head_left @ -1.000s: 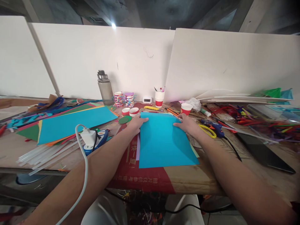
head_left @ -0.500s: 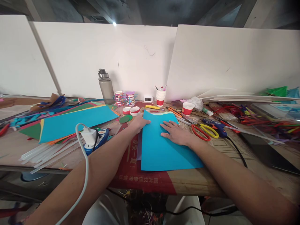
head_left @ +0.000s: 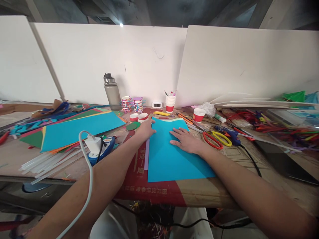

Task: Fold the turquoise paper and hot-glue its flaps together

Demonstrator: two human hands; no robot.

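Observation:
A blue sheet of paper (head_left: 171,159) lies before me on the table, with a lavender sheet (head_left: 147,156) showing along its left side and a pale edge at its far end. My left hand (head_left: 146,130) is at the sheet's far left edge, its thumb and a fingertip apart; the other fingers are mostly hidden. Flat on the paper's upper right part rests my right hand (head_left: 185,140), fingers spread. Close to the left hand are green paper discs (head_left: 133,125) and two short red-and-white cup rings (head_left: 143,117).
Red- and yellow-handled scissors (head_left: 213,140) and a blue glue gun (head_left: 230,135) lie right of the paper. A power strip (head_left: 106,149) with a white plug sits left, near more coloured sheets (head_left: 79,127). Behind stand a bottle (head_left: 112,94) and a paper cup (head_left: 199,115).
My left hand has shifted slightly left, and its thumb has drawn back from the blue sheet towards its edge. The right hand stays flat on the paper.

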